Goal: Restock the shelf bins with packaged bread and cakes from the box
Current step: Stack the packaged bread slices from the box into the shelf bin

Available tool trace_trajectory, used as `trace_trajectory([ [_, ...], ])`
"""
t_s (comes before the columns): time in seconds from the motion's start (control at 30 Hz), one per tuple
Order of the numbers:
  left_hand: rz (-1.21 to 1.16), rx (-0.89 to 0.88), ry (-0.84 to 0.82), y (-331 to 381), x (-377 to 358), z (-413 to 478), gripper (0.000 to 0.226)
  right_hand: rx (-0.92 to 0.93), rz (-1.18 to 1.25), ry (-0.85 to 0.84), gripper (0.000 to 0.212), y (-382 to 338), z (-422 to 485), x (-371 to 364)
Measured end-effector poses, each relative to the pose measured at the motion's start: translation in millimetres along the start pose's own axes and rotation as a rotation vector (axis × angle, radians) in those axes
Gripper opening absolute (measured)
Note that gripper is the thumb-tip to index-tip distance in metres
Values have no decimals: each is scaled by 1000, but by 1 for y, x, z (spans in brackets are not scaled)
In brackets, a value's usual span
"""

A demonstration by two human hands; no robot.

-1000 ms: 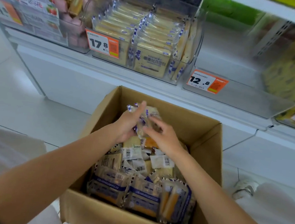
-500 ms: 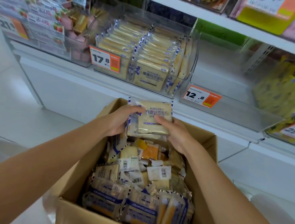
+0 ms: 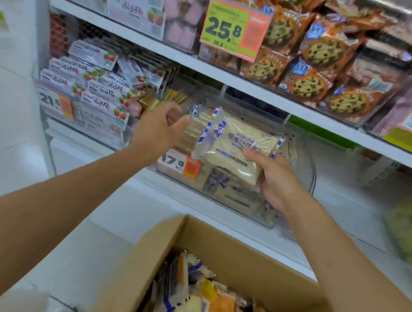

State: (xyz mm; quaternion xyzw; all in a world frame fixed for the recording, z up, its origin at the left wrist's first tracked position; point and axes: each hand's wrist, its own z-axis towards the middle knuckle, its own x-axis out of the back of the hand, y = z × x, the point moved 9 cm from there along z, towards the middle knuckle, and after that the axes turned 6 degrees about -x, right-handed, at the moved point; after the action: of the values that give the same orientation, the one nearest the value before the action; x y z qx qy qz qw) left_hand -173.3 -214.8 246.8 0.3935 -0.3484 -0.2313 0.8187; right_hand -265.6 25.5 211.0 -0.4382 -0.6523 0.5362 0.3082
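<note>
**Restock mid-way: one bread packet at bin mouth, box well stocked**

Progress, as judged: under way, far from finished. Not yet placed: one bread packet [image 3: 237, 146], pale slice in clear wrapper with blue-striped edges. Gripped at its lower right corner by right hand [image 3: 274, 182], fingers curled behind, thumb on the front. Held tilted, just in front of and above the front edge of the clear bin [image 3: 308, 173] bearing price tag 17.8 [image 3: 178, 164]. Left hand [image 3: 159, 129] open, fingers relaxed, holding nothing, near the bin's left front corner. Touching the bin or not: cannot tell.

In that bin: like packets standing on edge, seen through the front wall. Appears well filled at the front; rear hidden behind the held packet.

Left to do: seat this packet, then work through the box.

Cardboard box [image 3: 161, 254] below the shelf's front edge, top open. Inside: loose heap of mixed packets [image 3: 207, 309] in pale, yellow and orange wrappers. Plenty remaining; depth hidden.

Other containers:
- Left end of same shelf: bin of strawberry-print packets [image 3: 91, 87], stacked flat.
- Shelf above: bin of cookie packets [image 3: 317, 47], tag 25.8 [image 3: 225, 28] on its front wall.
- Right end of the lower shelf: blurred yellow-green packs, kind unclear.
</note>
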Motion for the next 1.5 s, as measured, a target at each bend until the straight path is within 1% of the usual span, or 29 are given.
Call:
trace_trajectory([
  [0.1, 159, -36, 42, -19, 8, 36, 26, 23, 7, 2, 111, -17, 49, -6],
  [0.13, 191, -60, 30, -22, 5, 46, 27, 36, 14, 22, 117, -24, 66, -8],
  [0.17, 193, -77, 12, -27, 0, 56, 27, 50, 5, 43, 114, -30, 83, -9],
  [0.2, 175, -84, -3, -33, -5, 63, 26, 57, -6, 48, 99, -35, 100, -11],
  [0.27, 97, -87, -3, -46, -12, 73, 20, 67, -17, 41, 42, -45, 134, -17],
  [0.3, 51, -86, 8, -52, -13, 75, 17, 77, -18, 66, 21, -51, 150, -17],
  [0.33, 22, -88, 18, -55, -14, 75, 14, 101, -37, 113, 12, -56, 168, -17],
  [0.37, 14, -96, 24, -57, -14, 75, 10, 151, -97, 190, 15, -63, 181, -15],
  [0.4, 9, -103, 25, -58, -14, 75, 7, 215, -185, 255, 31, -69, 193, -15],
  [0.47, -22, -126, 22, -57, -15, 74, 6, 320, -357, 383, 77, -75, 219, -10],
  [0.5, -34, -134, 22, -56, -15, 73, 6, 346, -398, 437, 94, -75, 230, -6],
  [0.53, -40, -138, 25, -55, -14, 73, 5, 348, -399, 474, 101, -75, 234, -5],
  [0.57, -42, -142, 30, -55, -14, 72, 6, 355, -391, 489, 98, -78, 228, -13],
  [0.63, -41, -151, 40, -56, -14, 73, 8, 367, -424, 494, 79, -80, 229, -19],
  [0.67, -42, -156, 44, -56, -15, 73, 9, 383, -467, 519, 78, -82, 231, -17],
  [0.7, -45, -161, 49, -56, -15, 73, 9, 391, -502, 555, 85, -83, 231, -12],
  [0.77, -53, -160, 53, -57, -15, 74, 7, 382, -647, 656, 107, -84, 222, -7],
  [0.8, -58, -159, 57, -58, -15, 74, 6, 396, -769, 686, 112, -86, 213, -11],
  [0.83, -63, -158, 59, -58, -15, 74, 5, 453, -904, 696, 112, -90, 206, -17],
  [0.9, -70, -158, 56, -59, -15, 74, 5, 630, -1176, 621, 101, -95, 196, -43],
  [0.97, -78, -155, 59, -59, -15, 75, 5, 724, -1320, 498, 85, -92, 200, -60],
  [1.03, -79, -153, 59, -59, -15, 75, 5, 698, -1337, 464, 79, -91, 211, -60],
  [1.13, -70, -158, 55, -59, -16, 74, 5, 720, -1366, 447, 82, -93, 213, -62],
  [1.23, -70, -157, 55, -60, -16, 74, 5, 725, -1535, 362, 88, -82, 218, -72],
  [1.3, -68, -153, 57, -61, -16, 75, 6, 726, -1579, 385, 89, -84, 221, -76],
  [1.37, -63, -151, 59, -61, -16, 75, 7, 710, -1583, 428, 89, -85, 223, -78],
  [1.5, -56, -158, 64, -60, -16, 75, 7, 668, -1591, 459, 89, -81, 221, -81],
])
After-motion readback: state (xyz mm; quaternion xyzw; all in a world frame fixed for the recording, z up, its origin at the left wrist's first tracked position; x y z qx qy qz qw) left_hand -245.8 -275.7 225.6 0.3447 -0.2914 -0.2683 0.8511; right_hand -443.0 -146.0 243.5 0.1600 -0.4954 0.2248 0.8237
